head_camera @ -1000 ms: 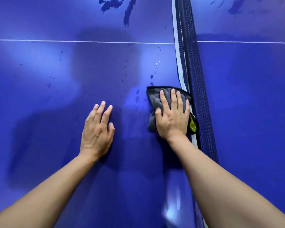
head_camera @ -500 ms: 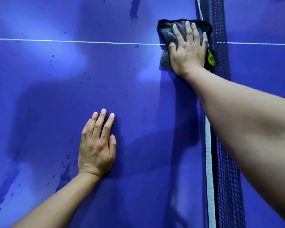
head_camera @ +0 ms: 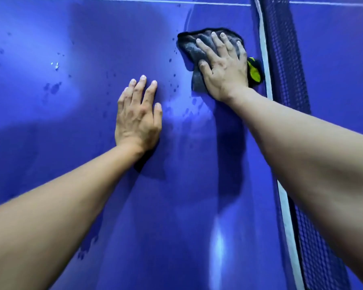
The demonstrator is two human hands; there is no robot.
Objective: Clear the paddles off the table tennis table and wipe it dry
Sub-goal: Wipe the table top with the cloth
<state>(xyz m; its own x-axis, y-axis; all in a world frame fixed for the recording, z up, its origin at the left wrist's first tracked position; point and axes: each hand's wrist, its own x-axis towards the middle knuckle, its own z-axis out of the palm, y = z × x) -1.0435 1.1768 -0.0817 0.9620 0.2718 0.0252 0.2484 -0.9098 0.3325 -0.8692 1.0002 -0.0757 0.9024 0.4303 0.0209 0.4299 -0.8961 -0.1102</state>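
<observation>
Pinned flat to the table (head_camera: 61, 174) under the right hand (head_camera: 224, 70): grey cloth (head_camera: 189, 48), pressed by straight spread fingers, not clutched, likely for broad swipes. Just right of that press, the net (head_camera: 285, 59). Left of it, unwiped droplets (head_camera: 174, 84), then the left hand (head_camera: 138, 120), flat and empty, probably bracing the lean. No paddles visible.
</observation>
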